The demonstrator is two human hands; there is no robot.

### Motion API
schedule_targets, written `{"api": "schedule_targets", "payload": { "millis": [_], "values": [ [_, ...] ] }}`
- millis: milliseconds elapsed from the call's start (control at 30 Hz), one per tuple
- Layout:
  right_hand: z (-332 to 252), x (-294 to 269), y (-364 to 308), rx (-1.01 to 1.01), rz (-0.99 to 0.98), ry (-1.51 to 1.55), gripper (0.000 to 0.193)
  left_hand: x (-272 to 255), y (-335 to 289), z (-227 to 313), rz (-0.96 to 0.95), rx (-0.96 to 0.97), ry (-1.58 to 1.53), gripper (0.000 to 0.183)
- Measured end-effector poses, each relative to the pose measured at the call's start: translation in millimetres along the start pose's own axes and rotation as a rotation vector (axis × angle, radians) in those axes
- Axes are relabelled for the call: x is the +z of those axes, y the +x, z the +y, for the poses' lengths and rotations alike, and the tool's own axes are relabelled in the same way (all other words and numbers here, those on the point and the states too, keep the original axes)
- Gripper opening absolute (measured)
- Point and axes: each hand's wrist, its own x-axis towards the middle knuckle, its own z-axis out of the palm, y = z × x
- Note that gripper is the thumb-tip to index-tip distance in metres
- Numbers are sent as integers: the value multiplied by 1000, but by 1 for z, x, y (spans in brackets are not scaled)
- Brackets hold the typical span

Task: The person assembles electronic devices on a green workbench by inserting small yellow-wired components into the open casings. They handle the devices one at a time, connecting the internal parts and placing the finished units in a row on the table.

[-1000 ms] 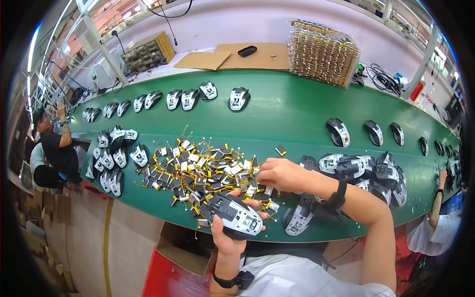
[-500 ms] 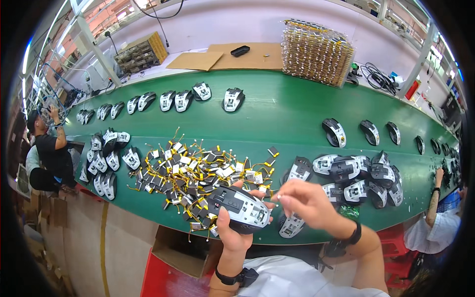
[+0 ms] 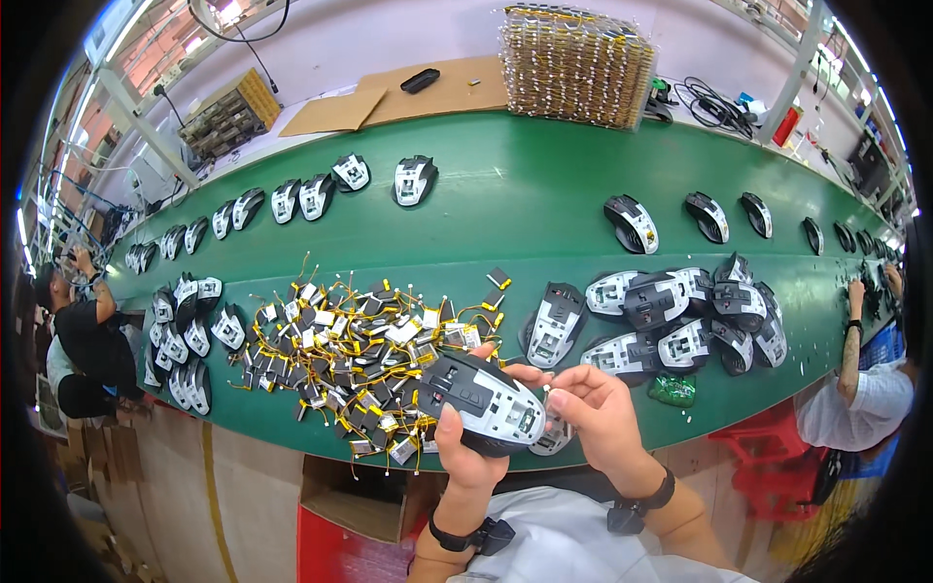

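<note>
My left hand [image 3: 468,457] is wrapped round a half-built computer mouse [image 3: 486,400] with a black shell and an exposed white-and-grey top. At the mouse's right end, my right hand [image 3: 595,408] pinches a tiny white piece [image 3: 546,391], possibly a plug; its exact kind is too small to tell. The fingertips of both hands nearly meet there. Just left of the held mouse lies a heap of small battery packs [image 3: 335,355] with yellow tape and thin wires. Another open mouse [image 3: 556,325] lies beyond my right hand, and one partly hidden beneath it.
Several mice [image 3: 659,301] are piled at the right, a smaller pile [image 3: 175,330] at the left. More stand in a row along the green bench [image 3: 525,209]. A green bag [image 3: 673,390] lies near the front edge. Behind stands a stack of wired trays [image 3: 578,68]. People work at both ends.
My right hand has come down with the tiny white piece to the mouse's right end. My left hand still holds the mouse. The whole view has shifted slightly.
</note>
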Motion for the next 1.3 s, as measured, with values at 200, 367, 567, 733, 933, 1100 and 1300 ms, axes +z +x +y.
{"api": "schedule_targets", "payload": {
  "millis": [200, 367, 567, 733, 933, 1100, 1300],
  "values": [
    [2, -2, 7, -155, 9, -219, 15, 0, -5, 6, -26, -2, -29, 88],
    [3, -2, 4, -410, 53, -581, 8, 1, -5, 6, -24, -15, -15, 89],
    [-38, 7, -1, -909, -231, -1116, 18, -8, -2, 9, -77, 29, -5, 91],
    [-60, 6, 3, -1068, -574, -1437, 28, 1, -3, 10, -73, 15, 51, 90],
    [-63, 10, 7, -1044, -678, -1454, 28, 2, -6, 6, -30, -27, -18, 87],
    [-68, 16, 4, -952, -740, -1395, 23, -9, -7, 8, -128, -82, -48, 86],
    [-48, 4, -8, -878, -713, -1283, 21, -12, -3, 7, -133, -61, 55, 85]
  ]
}}
